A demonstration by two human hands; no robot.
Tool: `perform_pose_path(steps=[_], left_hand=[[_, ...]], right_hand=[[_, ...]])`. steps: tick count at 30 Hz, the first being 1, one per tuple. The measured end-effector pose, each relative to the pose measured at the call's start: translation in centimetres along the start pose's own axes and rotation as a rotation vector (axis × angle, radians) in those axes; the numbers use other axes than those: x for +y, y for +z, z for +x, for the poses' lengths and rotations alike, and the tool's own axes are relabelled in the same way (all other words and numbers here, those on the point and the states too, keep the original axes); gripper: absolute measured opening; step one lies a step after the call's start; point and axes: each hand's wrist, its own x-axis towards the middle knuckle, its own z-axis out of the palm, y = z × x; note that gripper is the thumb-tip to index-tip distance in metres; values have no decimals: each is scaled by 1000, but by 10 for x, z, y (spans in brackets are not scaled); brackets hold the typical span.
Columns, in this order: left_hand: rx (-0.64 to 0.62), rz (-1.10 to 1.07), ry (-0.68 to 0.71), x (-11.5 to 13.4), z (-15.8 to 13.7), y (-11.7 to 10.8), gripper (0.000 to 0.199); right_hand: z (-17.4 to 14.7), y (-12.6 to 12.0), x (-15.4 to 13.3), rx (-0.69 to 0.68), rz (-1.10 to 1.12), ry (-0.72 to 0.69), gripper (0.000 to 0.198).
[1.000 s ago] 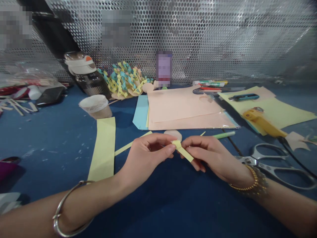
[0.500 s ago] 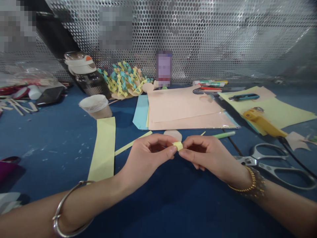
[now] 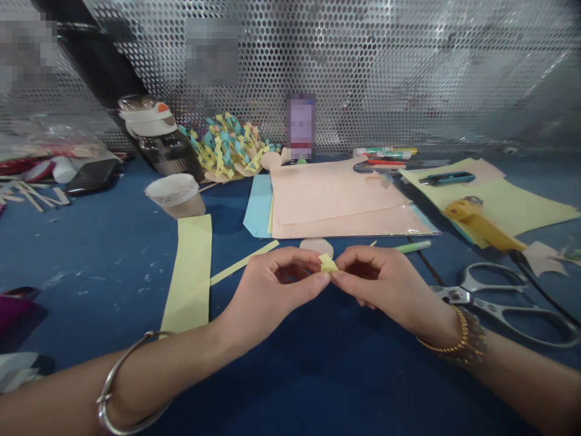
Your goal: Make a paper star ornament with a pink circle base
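A small folded piece of yellow paper (image 3: 327, 264) is pinched between my two hands, above the blue table. My left hand (image 3: 276, 281) grips its left side between thumb and fingers. At the paper's right side, the fingertips of my right hand (image 3: 384, 275) are closed on it. Just behind the fingers lies a pale round paper piece (image 3: 316, 247), partly covered. A narrow yellow paper strip (image 3: 245, 262) rests behind my left hand, beside a wide yellow paper strip (image 3: 188, 272). Metal scissors (image 3: 494, 297) lie right of my right hand, their blades partly hidden by it.
Pink paper sheets (image 3: 336, 194) lie behind the hands. A paper cup (image 3: 175, 197), a dark bottle (image 3: 163, 145) and a heap of curled paper strips (image 3: 231, 145) stand back left. At right are a yellow-handled tool (image 3: 483, 224), a cutter (image 3: 447, 178) and a green pen (image 3: 413, 246).
The small yellow paper has turned between the fingertips, and a flap of it now points up. Both hands have shifted only slightly; the other things lie where they were.
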Motion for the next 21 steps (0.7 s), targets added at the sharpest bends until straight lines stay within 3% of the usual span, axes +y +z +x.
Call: perform_pose_path(steps=[8, 21], left_hand=[[-44, 27, -49, 2, 0, -1, 9], [-113, -52, -104, 4, 0, -2, 15]], right_hand=[[-3, 2, 0, 9, -100, -15, 12], [-5, 1, -2, 67, -222, -245, 9]])
